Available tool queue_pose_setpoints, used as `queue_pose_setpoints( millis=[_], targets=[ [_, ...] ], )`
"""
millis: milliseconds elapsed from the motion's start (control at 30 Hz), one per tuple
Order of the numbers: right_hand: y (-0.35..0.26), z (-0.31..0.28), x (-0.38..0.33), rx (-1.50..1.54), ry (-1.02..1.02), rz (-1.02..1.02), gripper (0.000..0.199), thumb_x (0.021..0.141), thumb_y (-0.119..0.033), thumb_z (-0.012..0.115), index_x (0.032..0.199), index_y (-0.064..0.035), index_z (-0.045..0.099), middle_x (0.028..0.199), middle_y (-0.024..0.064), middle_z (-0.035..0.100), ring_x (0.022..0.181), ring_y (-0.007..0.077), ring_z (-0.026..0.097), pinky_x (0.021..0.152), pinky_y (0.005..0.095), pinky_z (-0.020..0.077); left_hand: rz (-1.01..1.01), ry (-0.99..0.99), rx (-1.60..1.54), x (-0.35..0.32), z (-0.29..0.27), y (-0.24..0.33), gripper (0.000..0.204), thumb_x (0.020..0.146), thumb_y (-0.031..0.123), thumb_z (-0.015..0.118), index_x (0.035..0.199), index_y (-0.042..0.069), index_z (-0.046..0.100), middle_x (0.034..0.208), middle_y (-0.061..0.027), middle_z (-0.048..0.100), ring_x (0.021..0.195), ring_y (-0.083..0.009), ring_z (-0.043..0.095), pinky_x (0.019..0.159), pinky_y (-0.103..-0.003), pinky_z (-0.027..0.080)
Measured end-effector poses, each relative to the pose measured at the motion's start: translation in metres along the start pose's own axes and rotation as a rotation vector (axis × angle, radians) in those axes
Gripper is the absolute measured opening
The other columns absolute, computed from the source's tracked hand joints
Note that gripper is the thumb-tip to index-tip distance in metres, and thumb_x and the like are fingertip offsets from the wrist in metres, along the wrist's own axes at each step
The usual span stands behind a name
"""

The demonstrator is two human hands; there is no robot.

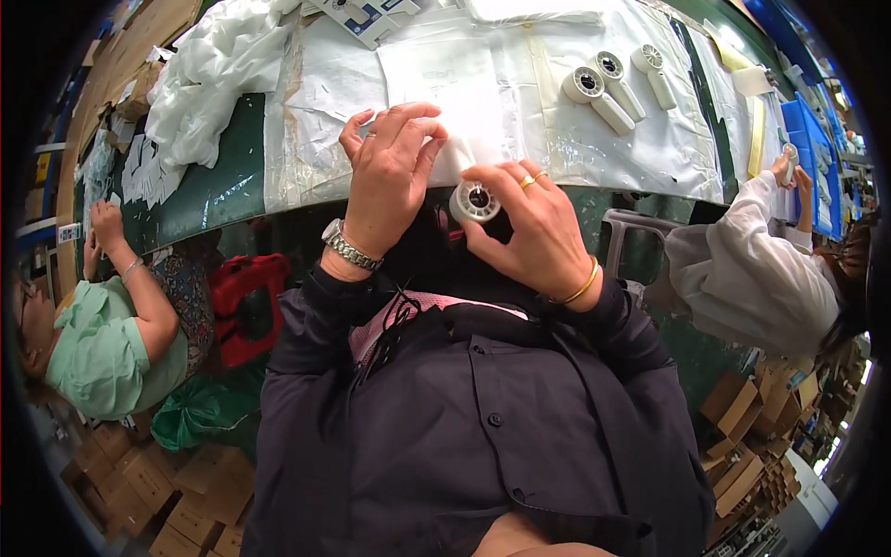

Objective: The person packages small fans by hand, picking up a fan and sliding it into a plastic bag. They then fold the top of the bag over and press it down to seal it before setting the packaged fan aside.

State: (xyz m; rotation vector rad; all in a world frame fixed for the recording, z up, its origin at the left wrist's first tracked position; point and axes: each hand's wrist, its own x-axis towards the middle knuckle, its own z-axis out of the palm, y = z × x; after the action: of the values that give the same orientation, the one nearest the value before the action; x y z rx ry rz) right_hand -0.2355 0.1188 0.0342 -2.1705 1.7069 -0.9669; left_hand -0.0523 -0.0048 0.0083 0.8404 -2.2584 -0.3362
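My right hand (534, 227) is closed around the head of a small white handheld fan (462, 206), near the table's front edge. Thumb and fingers grip the fan's round grille, whose dark centre faces up. Just left of it, my left hand (390, 176) is raised with thumb and forefinger drawn together; what they pinch, if anything, blends into the bright white behind. Beyond both hands lies a white sheet (413, 79) on the table. Several similar fans, among them a front one (599, 100) and a right one (656, 76), rest at the back right.
Crumpled white plastic bags (209, 79) and paper slips (153, 172) lie on the table's left. A printed card box (367, 19) sits at the back. Co-workers sit on both sides, the right one by a blue bin (812, 167). A red stool (246, 311) stands left.
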Motion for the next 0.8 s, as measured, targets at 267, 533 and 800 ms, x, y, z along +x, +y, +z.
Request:
queue_pose_setpoints(
  millis=[267, 533, 800],
  targets=[
    [-0.006, 0.01, 0.009, 0.028, 0.081, 0.068, 0.058, 0.081, -0.017, 0.084, 0.134, -0.0042, 0.065, 0.104, 0.0168, 0.072, 0.096, 0.0342, 0.07, 0.086, 0.0419, 0.0558, 0.051, -0.004, -0.072, 0.004, -0.011, -0.002, 0.014, 0.098, 0.011, 0.073, 0.112, 0.013, 0.07, 0.131, -0.0008, 0.07, 0.119, -0.0213, 0.066, 0.114, -0.045, 0.031],
    [0.01, 0.027, 0.007, -0.029, 0.137, 0.157, 0.074, 0.084, -0.02, 0.086, 0.15, -0.0019, 0.058, 0.108, 0.015, 0.073, 0.088, 0.0282, 0.068, 0.084, 0.0401, 0.0554, -0.316, 0.012, -0.468, -0.019, -0.016, 0.019, 0.042, 0.093, 0.003, 0.076, 0.132, 0.002, 0.061, 0.129, -0.0089, 0.068, 0.106, -0.0148, 0.067, 0.083, -0.03, 0.052],
    [0.01, 0.029, 0.012, 0.073, 0.159, 0.214, 0.074, 0.084, -0.019, 0.088, 0.15, -0.0036, 0.058, 0.111, 0.0124, 0.074, 0.08, 0.0216, 0.062, 0.082, 0.0369, 0.0545, -0.724, -0.399, -0.853, -0.039, -0.002, 0.008, 0.036, 0.097, 0.008, 0.072, 0.129, -0.006, 0.063, 0.082, -0.0057, 0.071, 0.062, -0.0085, 0.06, 0.057, -0.025, 0.047]
  ],
)
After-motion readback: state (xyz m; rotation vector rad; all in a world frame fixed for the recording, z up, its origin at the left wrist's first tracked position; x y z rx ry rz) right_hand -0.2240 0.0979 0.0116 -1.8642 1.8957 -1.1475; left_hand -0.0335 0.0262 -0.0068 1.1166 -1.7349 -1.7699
